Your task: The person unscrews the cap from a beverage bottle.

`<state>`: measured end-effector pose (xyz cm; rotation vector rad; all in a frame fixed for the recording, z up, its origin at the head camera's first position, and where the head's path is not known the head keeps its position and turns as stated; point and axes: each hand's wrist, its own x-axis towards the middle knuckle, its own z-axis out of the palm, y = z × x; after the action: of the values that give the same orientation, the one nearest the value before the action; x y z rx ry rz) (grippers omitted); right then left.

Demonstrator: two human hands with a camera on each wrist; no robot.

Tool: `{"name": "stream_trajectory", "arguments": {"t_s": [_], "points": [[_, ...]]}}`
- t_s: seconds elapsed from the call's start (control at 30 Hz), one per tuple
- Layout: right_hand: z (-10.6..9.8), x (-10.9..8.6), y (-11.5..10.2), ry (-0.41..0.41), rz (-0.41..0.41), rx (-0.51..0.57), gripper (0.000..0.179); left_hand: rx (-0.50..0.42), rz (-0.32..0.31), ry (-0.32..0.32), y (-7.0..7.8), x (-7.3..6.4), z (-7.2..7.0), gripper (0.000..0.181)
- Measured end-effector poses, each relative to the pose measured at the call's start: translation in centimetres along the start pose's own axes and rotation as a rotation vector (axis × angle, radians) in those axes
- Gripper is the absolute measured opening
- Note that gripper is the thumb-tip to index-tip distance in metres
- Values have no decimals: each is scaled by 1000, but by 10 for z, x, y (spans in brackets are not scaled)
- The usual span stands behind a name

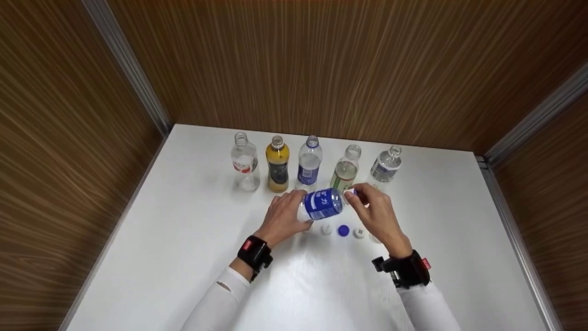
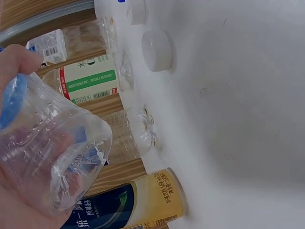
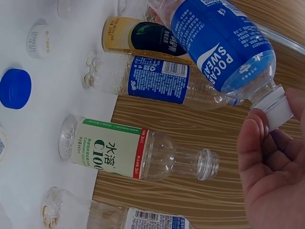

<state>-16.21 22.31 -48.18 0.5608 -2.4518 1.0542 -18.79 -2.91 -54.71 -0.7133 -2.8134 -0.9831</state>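
Note:
My left hand (image 1: 285,214) grips a clear Pocari Sweat bottle (image 1: 324,203) with a blue label, around its lower part. The bottle is held tilted above the white table, neck toward my right hand (image 1: 379,216). Between thumb and fingers, that hand pinches a white cap (image 3: 276,109) at the bottle's mouth. In the left wrist view the bottle's clear base (image 2: 71,176) shows, with drops on the inside. Just behind stand a blue-labelled bottle (image 1: 308,168) and a green-labelled bottle (image 1: 345,174), both uncapped.
Also uncapped in the row are a red-and-white-labelled bottle (image 1: 245,165), a yellow milk tea bottle (image 1: 278,170) and a clear bottle (image 1: 386,166). A blue cap (image 1: 343,230) and several white caps (image 1: 326,229) lie below my hands. Wood-grain panels (image 1: 294,69) enclose the table.

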Motion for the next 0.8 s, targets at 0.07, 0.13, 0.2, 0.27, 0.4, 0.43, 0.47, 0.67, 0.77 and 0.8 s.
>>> {"name": "stream_trajectory", "arguments": {"t_s": [0.07, 0.13, 0.2, 0.27, 0.4, 0.43, 0.47, 0.67, 0.77, 0.8], "points": [[0, 0, 0, -2, -9, 0, 13, -16, 1, -5, 0, 0, 0, 78], [0, 0, 1, -4, -18, -1, 14, -28, -1, -14, -1, -1, 0, 79], [0, 0, 1, -5, -25, 2, 14, -36, -6, -25, -1, -1, 0, 79], [0, 0, 2, -6, -32, 8, 14, -49, -15, -37, -1, 0, 0, 79], [0, 0, 3, -12, -59, 15, 16, -91, -32, -65, -1, 0, -2, 79], [0, 0, 4, -15, -69, 16, 17, -107, -38, -75, -1, 0, -2, 79], [-1, 0, 4, -19, -80, 18, 18, -120, -42, -84, -1, 1, -2, 78], [-2, 1, 4, -45, -115, 22, 23, -166, -46, -110, -2, 0, -2, 75], [-2, 1, 5, -53, -108, 22, 23, -154, -40, -99, -4, 0, -1, 75], [-1, 1, 5, -55, -105, 23, 24, -149, -39, -97, -3, -1, -1, 75]]}}
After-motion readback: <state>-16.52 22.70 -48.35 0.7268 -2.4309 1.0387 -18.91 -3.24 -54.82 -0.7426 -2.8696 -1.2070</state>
